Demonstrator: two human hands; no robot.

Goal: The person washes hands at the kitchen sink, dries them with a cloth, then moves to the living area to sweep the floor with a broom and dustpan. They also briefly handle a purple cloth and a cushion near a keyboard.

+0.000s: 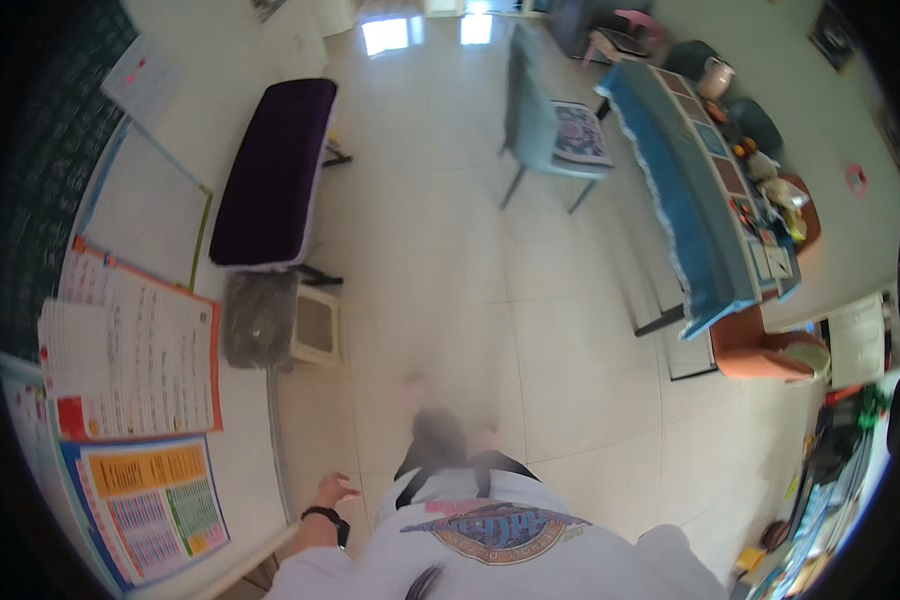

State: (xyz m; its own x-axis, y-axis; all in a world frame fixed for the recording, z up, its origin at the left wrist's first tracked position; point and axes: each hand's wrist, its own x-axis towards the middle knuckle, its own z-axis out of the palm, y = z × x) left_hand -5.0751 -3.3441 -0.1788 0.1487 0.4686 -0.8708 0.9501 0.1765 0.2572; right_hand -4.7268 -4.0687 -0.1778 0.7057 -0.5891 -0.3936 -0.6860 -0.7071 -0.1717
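My left hand [337,489] hangs beside my body with nothing in it, its fingers loosely bent and apart. A dark smartwatch [331,522] is strapped on that wrist. Nearest to the hand is the left wall, where a colourful printed chart [154,510] and a red-edged poster [157,375] hang. My right hand is out of view; only the white sleeve [664,544] shows on that side. Ahead of my blurred bare feet lies a pale tiled floor [435,247].
Along the left stand a bench with a dark purple cover [277,172] and a plastic stool [319,326] beside a grey plastic bag [261,319]. To the right are a blue-grey chair [532,112], a cloth-covered table [690,187] bearing several items, and an orange chair [750,352].
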